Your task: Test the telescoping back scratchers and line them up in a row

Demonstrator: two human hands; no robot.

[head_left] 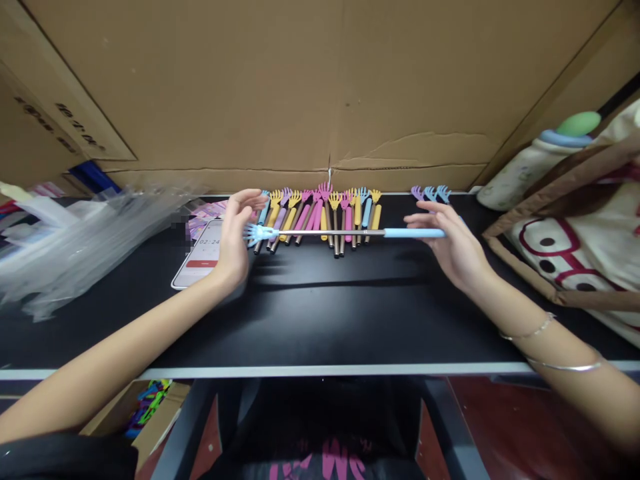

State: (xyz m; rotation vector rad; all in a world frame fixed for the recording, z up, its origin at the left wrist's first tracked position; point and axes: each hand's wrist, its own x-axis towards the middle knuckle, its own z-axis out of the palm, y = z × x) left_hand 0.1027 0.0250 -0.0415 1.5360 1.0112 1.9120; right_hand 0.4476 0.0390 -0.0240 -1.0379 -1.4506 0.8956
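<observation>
A light blue telescopic back scratcher (325,233) is stretched out level above the black table, held between my two palms. My left hand (237,230) bears against its claw end, fingers loosely extended. Against the tip of its blue handle rests the palm of my right hand (453,243), with those fingers also extended rather than wrapped round. Behind the shaft lies a row of shorter back scratchers (320,213) in pink, yellow, purple and blue. Several others (430,193), purple and blue, lie near my right fingertips, their lower parts hidden by that hand.
A phone (203,250) showing a timer lies left of my left hand. Clear plastic bags (100,233) cover the table's left. A bottle (530,167) and a cloth bag (575,247) stand at the right. Cardboard (300,87) walls the back. Below is a carton (160,420) of colourful items.
</observation>
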